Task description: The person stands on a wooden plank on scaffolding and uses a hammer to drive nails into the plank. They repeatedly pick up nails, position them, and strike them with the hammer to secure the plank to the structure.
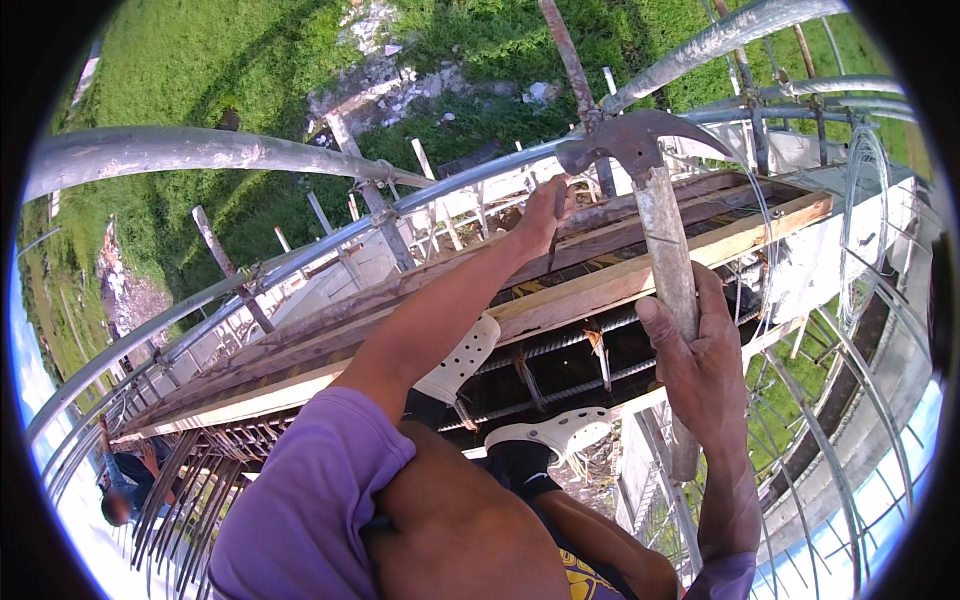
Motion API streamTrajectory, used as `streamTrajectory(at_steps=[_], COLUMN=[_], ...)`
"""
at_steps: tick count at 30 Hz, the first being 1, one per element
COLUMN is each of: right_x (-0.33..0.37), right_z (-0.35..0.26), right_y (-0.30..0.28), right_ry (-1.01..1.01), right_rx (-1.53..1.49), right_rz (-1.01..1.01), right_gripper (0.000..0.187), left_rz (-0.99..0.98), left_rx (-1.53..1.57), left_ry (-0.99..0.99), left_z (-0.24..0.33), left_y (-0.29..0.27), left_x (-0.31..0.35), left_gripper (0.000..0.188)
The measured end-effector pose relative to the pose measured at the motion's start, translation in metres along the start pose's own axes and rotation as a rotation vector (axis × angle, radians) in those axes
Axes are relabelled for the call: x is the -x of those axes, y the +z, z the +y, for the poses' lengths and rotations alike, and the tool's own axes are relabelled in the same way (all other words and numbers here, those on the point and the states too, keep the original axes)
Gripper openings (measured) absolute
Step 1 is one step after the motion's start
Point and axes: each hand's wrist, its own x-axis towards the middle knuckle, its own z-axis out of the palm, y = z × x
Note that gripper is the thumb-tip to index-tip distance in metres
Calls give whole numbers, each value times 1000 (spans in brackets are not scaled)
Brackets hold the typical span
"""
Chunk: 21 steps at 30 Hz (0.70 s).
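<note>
My right hand [705, 360] is wrapped round the handle of a claw hammer [668, 230], held up with its dark steel head at the top. My left hand [546, 215] reaches forward, closed on a thin dark metal rod [554, 240] that stands nearly upright. The rod's lower end comes down among the boards of a long timber form [590, 302]; whether it touches wood there I cannot tell. The hammer head is raised, apart from the rod, to the right of my left hand.
Steel reinforcing bars [500, 360] run below the form, near my white clogs [562, 432]. Metal scaffold pipes [230, 150] cross the far side. Coiled wire [866, 225] hangs at right. Another person [120, 500] is at the far left, beside bundled bars [190, 490]. Grass lies below.
</note>
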Motion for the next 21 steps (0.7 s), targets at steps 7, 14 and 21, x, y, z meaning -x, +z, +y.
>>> streamTrajectory(at_steps=[7, 14, 21], right_x=[-37, -57, -52], right_z=[-5, 6, -31], right_y=[29, 35, 11], right_ry=[-186, -93, -250], right_rx=[148, 191, 213], right_rz=[-23, -113, 98], right_gripper=[57, 55, 58], left_rz=[21, 43, -51], left_rx=[88, 176, 84], left_ry=[-80, -70, -33], left_z=[5, 6, 5], left_y=[-14, -8, -15], left_x=[-20, -14, -21], left_gripper=[33, 35, 38])
